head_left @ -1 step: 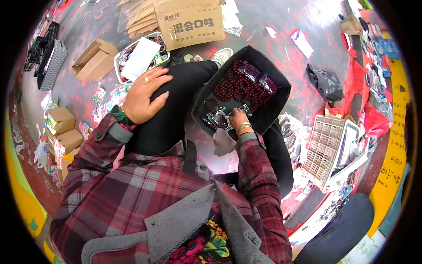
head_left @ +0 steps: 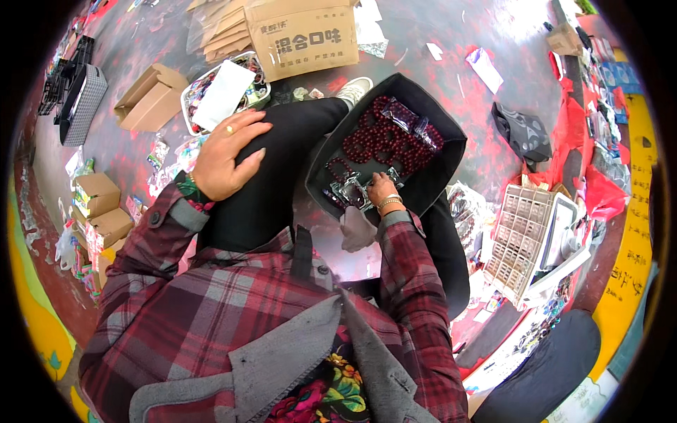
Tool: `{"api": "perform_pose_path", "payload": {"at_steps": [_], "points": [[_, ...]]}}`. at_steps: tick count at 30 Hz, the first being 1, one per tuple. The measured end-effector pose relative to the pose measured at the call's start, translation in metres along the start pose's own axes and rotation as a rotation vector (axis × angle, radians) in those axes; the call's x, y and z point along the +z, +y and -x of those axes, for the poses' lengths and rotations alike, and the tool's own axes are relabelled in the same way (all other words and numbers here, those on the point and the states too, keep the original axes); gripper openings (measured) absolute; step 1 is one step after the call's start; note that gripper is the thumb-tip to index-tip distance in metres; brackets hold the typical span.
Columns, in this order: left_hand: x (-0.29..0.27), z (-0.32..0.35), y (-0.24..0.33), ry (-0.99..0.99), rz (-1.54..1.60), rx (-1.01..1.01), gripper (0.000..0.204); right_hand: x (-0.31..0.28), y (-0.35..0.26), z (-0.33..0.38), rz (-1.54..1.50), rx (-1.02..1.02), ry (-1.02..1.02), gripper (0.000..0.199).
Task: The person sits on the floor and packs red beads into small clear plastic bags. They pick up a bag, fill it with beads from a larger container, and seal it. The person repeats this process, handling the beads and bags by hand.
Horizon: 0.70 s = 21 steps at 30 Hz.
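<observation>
My left hand [head_left: 230, 156] lies flat on my left thigh, fingers stretched out and holding nothing. A dark fabric box [head_left: 438, 185] sits tilted by my right leg. Inside it, dark red bead bracelets [head_left: 367, 141] fill the far part, with clear plastic-wrapped pieces [head_left: 400, 113] on top. My right hand [head_left: 383, 189] reaches into the near part of the box, its fingers curled down at small clear packets [head_left: 350, 189]. Whatever is between those fingertips is hidden. A grey cloth-like piece [head_left: 357, 229] hangs at the near edge, beside my right wrist.
A large cardboard box [head_left: 303, 42] stands ahead, with a white basket [head_left: 189, 106] of trinkets to its left. Farther left is an open brown carton [head_left: 151, 99]. On the right are a beige plastic crate [head_left: 518, 243], a black bag [head_left: 522, 134] and red plastic sheeting [head_left: 605, 194].
</observation>
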State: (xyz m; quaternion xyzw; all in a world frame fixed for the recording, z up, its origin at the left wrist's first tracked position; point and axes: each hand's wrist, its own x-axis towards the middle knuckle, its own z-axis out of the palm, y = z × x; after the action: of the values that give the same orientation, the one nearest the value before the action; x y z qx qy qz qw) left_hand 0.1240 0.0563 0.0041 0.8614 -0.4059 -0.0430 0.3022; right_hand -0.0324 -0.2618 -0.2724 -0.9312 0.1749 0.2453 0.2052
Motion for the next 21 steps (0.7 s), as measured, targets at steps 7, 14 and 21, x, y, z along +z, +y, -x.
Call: {"api": "perform_pose_path", "payload": {"at_steps": [7, 14, 21], "points": [[-0.006, -0.008, -0.006, -0.063, 0.052, -0.09, 0.037, -0.012, 0.004, -0.047, 0.065, 0.171, -0.174, 0.052], [-0.006, -0.014, -0.011, -0.044, 0.083, -0.1, 0.036, 0.019, 0.023, -0.078, 0.179, 0.123, -0.339, 0.052], [-0.007, -0.014, -0.013, -0.034, 0.087, -0.12, 0.036, 0.029, 0.024, -0.074, 0.18, 0.175, -0.284, 0.043]]}}
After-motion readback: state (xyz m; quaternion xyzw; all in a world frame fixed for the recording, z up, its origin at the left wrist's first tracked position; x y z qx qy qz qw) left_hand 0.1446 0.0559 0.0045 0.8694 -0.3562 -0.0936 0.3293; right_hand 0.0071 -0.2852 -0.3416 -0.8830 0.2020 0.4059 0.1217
